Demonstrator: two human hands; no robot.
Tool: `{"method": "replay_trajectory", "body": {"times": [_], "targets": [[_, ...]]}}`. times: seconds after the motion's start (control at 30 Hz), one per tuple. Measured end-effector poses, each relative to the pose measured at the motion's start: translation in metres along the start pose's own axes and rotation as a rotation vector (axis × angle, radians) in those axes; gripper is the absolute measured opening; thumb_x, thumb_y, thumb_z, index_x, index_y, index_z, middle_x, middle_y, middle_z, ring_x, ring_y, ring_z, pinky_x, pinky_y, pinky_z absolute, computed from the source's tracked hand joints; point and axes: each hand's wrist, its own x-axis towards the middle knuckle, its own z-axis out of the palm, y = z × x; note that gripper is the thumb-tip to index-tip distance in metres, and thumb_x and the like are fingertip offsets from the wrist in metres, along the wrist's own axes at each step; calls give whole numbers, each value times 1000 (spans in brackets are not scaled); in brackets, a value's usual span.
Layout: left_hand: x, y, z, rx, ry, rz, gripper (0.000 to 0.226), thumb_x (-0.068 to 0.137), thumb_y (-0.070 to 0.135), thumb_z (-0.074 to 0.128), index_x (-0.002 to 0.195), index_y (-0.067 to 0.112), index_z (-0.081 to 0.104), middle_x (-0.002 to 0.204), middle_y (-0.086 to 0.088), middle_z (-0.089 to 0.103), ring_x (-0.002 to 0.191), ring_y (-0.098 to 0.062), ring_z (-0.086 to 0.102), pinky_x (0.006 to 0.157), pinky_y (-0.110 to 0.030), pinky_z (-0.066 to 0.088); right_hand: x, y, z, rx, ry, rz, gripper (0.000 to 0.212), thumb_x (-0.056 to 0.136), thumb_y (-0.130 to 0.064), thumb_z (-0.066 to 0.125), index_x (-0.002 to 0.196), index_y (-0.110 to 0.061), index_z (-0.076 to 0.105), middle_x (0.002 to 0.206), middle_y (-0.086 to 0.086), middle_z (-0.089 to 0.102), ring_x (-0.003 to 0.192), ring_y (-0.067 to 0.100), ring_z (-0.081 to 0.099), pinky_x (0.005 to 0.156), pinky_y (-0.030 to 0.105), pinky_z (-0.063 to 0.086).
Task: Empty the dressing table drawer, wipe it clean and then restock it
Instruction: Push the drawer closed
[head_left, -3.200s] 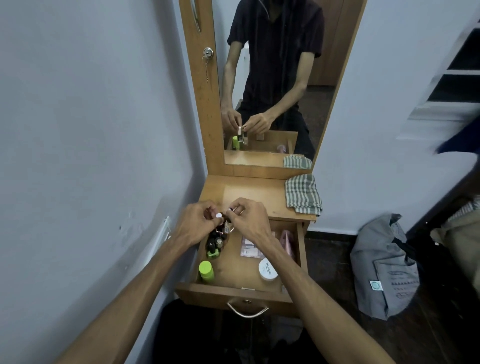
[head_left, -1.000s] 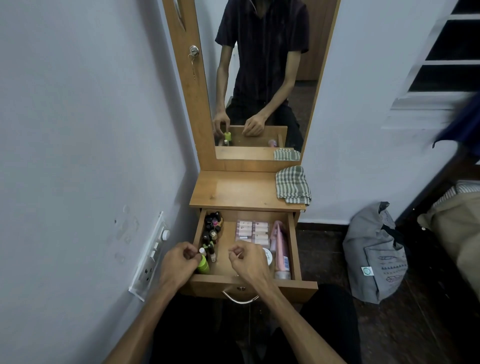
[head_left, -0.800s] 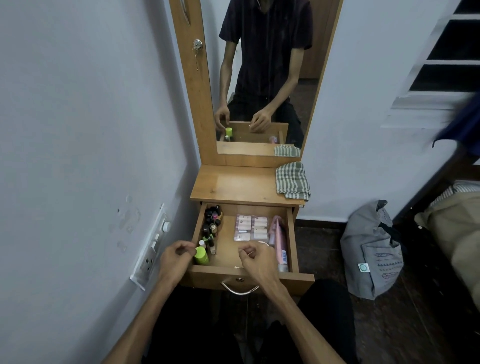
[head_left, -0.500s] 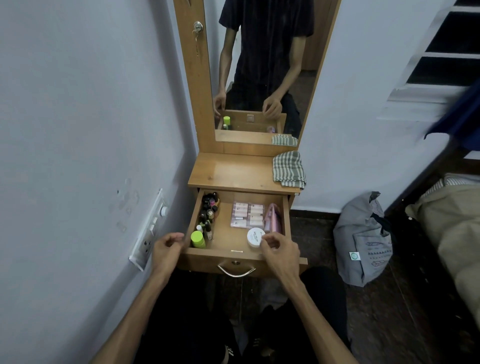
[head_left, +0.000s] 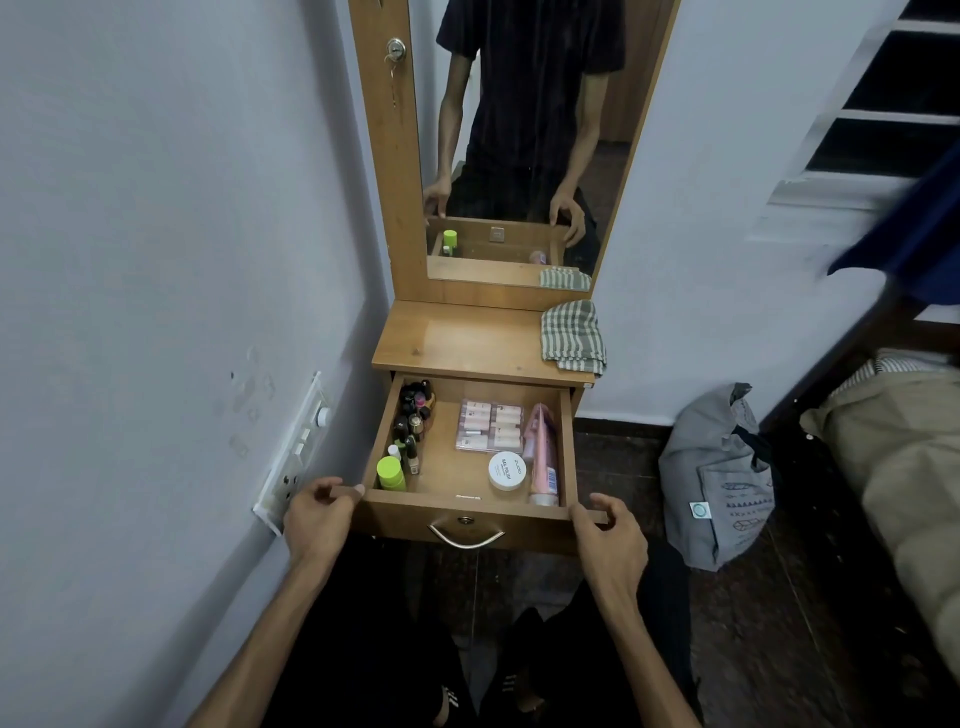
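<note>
The left hand (head_left: 317, 514) grips the left end of the drawer front, its fingers (head_left: 340, 491) curled over the top edge and the thumb tip lying along that edge. The right hand (head_left: 610, 535) holds the right end the same way, fingers (head_left: 605, 506) curled round the corner of the front panel. Both hands sit in the lower middle of the frame, with bare forearms running up from the bottom edge.

Between them the wooden drawer (head_left: 470, 522) stands pulled out, a curved metal handle (head_left: 466, 536) at the centre of its front. Inside, along the left wall, stands a cluster of small dark bottles (head_left: 413, 415), and nearer the front a bottle with a lime-green cap (head_left: 390, 472). In the middle lies a flat pack of pale pink items (head_left: 491, 427). A round white jar (head_left: 507, 470) sits just below it, and a pink tube (head_left: 543, 462) lies along the right wall.

Above the drawer is the tabletop (head_left: 457, 340) of the dressing table, with a folded green checked cloth (head_left: 571, 335) on its right end. Behind it rises a tall mirror (head_left: 524, 140) in a wooden frame, reflecting the person in a dark short-sleeved shirt and the hands on the drawer. A key hangs in a lock (head_left: 395, 50) on the frame's left side.

A white switch panel (head_left: 296, 452) is fixed to the wall at the left. On the dark floor at the right rests a grey bag (head_left: 719, 483).
</note>
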Motion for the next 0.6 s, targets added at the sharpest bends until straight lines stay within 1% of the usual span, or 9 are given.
{"method": "replay_trajectory", "body": {"times": [0.07, 0.2, 0.27, 0.33, 0.4, 0.5, 0.6], "targets": [[1, 0, 0, 0, -2, 15, 33, 80, 26, 81, 108, 11, 73, 100, -6, 71, 94, -23, 65, 89, -37, 53, -2, 3, 0, 49, 12, 71, 43, 88, -37, 76, 125, -18, 67, 122, 4, 68, 112, 19, 60, 98, 38, 48], [2, 2, 3, 9, 24, 29, 31, 81, 27, 81, 107, 11, 74, 95, -4, 71, 90, -20, 64, 85, -35, 52, -2, 3, 3, 150, 58, 185, 48, 83, -37, 81, 125, -18, 67, 114, 0, 67, 102, 13, 57, 93, 34, 46], [2, 4, 5, 14, 36, 38, 32, 82, 28, 81, 108, 12, 73, 97, -4, 71, 92, -21, 64, 86, -35, 52, -1, 2, 6, 194, 70, 211, 50, 81, -39, 84, 123, -18, 67, 113, -2, 68, 98, 10, 60, 85, 27, 48], [3, 6, 7, 5, 50, 52, 35, 82, 28, 81, 111, 11, 72, 102, -5, 70, 95, -19, 63, 88, -36, 52, 1, 2, 9, 229, 92, 227, 50, 78, -42, 86, 118, -19, 67, 106, -6, 68, 90, 0, 59, 71, 18, 43], [5, 10, 12, -4, 63, 65, 38, 82, 27, 81, 114, 9, 70, 106, -6, 70, 97, -18, 61, 88, -35, 50, 5, 0, 12, 245, 103, 238, 50, 76, -45, 87, 115, -21, 66, 101, -10, 65, 87, -4, 56, 66, 14, 39], [11, 16, 18, -13, 72, 59, 39, 83, 27, 81, 115, 9, 69, 109, -7, 70, 100, -20, 62, 88, -35, 50, 16, -3, 17, 252, 115, 255, 48, 74, -45, 88, 111, -23, 66, 100, -11, 65, 87, -4, 57, 66, 15, 39], [18, 21, 24, -10, 71, 48, 39, 83, 27, 80, 116, 8, 69, 110, -9, 70, 102, -23, 63, 88, -36, 50, 26, -5, 21, 249, 115, 255, 46, 73, -46, 88, 107, -25, 66, 100, -10, 66, 90, 0, 60, 70, 19, 44]]}}
